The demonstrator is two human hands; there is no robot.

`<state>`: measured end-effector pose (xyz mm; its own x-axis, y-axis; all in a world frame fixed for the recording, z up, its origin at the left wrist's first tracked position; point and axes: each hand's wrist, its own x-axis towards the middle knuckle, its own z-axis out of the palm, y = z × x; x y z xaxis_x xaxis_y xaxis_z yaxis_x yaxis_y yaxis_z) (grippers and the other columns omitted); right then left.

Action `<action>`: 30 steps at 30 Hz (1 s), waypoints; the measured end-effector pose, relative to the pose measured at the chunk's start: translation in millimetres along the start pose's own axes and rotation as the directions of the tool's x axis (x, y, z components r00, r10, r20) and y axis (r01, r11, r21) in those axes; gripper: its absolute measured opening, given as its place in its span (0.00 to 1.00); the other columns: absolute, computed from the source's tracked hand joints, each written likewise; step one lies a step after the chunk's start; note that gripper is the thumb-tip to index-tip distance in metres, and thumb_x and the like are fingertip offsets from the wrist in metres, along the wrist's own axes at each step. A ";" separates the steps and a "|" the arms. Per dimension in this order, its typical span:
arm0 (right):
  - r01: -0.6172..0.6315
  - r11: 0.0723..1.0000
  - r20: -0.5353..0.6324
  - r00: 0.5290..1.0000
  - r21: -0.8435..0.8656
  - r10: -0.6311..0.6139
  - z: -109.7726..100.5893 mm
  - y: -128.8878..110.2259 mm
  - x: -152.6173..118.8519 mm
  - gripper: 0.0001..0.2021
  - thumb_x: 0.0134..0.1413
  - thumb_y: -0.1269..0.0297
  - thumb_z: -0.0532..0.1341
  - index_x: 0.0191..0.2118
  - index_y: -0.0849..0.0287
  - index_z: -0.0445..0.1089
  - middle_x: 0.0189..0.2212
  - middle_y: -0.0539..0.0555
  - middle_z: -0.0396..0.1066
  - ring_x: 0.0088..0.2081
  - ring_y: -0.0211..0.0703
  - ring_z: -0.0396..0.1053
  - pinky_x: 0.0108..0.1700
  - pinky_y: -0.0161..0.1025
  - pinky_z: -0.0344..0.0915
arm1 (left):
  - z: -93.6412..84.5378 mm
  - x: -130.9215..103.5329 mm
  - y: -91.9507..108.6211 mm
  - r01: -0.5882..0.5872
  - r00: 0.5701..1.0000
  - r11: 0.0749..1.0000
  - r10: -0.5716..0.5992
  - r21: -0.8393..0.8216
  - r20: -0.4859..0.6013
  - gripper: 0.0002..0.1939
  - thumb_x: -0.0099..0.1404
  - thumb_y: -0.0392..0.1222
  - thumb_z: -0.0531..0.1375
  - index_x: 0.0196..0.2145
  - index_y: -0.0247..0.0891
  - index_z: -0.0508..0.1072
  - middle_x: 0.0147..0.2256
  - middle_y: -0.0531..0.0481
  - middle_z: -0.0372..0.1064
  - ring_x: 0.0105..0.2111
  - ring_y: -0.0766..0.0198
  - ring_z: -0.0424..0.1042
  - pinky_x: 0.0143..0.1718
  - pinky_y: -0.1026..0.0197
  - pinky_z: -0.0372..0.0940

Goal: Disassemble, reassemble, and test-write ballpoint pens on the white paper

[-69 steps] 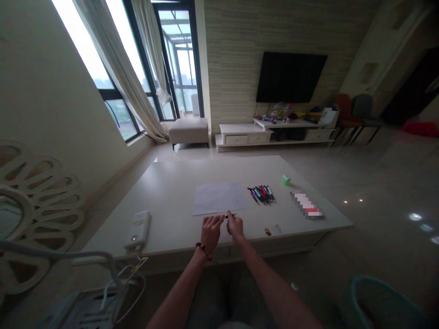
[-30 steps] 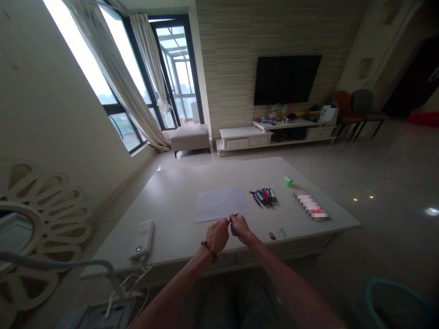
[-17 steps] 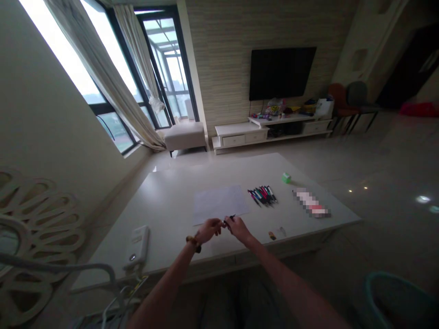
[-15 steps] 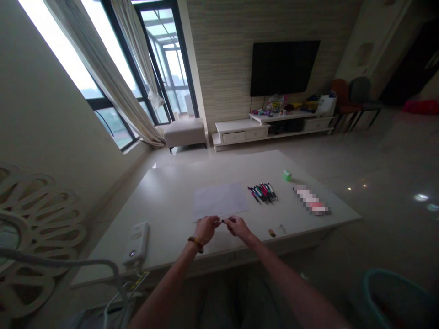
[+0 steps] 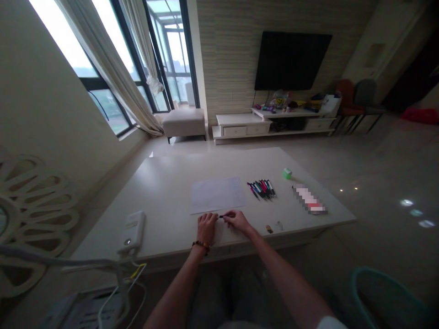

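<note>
My left hand [image 5: 206, 227], with a beaded bracelet on its wrist, rests at the near side of the white table [image 5: 164, 219], just below the sheets of paper [image 5: 217, 194]. Beside it, my right hand [image 5: 237, 220] pinches a slim dark pen-like piece [image 5: 221, 216]. The far end of this piece meets the left fingertips, which are closed at it. Most of its length is hidden by my fingers, so its exact kind does not show. A row of several pens [image 5: 262, 189] lies to the right of the paper.
A small green-and-white box [image 5: 287, 173] and a blurred-out pink item [image 5: 310, 199] are at the right. Nearer lie a small brown-orange piece [image 5: 269, 229] and a clear bit [image 5: 280, 225]. A white device [image 5: 133, 231] with cables stands at the left edge; a teal-rimmed bin [image 5: 360, 274] is lower right.
The view has shifted slightly. My left hand has turned flatter, back upward, and more of the dark piece shows between the hands. The things on the table keep their places.
</note>
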<state>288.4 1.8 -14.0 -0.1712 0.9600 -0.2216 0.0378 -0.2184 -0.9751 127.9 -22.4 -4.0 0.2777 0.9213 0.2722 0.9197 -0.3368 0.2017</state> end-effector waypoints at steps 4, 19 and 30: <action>-0.041 0.999 0.042 0.998 -0.002 0.041 -1.2 -0.6 1.3 0.20 0.45 0.48 0.59 0.27 0.65 0.68 0.17 0.50 0.69 0.12 0.31 0.62 0.14 0.28 0.53 | -0.4 -1.3 1.9 -0.035 0.999 0.999 0.035 -0.003 -0.021 0.10 0.65 0.38 0.49 0.40 0.44 0.68 0.37 0.50 0.68 0.40 0.62 0.63 0.44 0.58 0.53; -0.028 1.000 0.070 0.997 -0.006 0.028 -2.0 -1.8 -3.6 0.19 0.41 0.50 0.64 0.26 0.65 0.68 0.17 0.49 0.68 0.15 0.31 0.63 0.17 0.27 0.56 | -2.1 -5.0 4.0 -0.052 0.998 0.999 0.052 0.003 -0.034 0.10 0.64 0.36 0.49 0.39 0.44 0.68 0.36 0.49 0.67 0.40 0.61 0.62 0.47 0.56 0.51; 0.008 0.998 0.058 0.998 0.058 -0.011 -4.2 7.8 2.1 0.21 0.41 0.48 0.62 0.28 0.65 0.68 0.17 0.49 0.68 0.15 0.33 0.64 0.18 0.29 0.58 | 0.4 -5.7 3.6 -0.029 0.999 0.999 0.030 0.020 -0.039 0.10 0.65 0.36 0.49 0.40 0.43 0.68 0.37 0.49 0.67 0.40 0.61 0.62 0.47 0.57 0.51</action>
<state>292.5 2.9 -22.0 -0.2282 0.9507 -0.2101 -0.0211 -0.2206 -0.9751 129.7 -28.8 -5.3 0.2940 0.9025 0.3148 0.9167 -0.3595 0.1746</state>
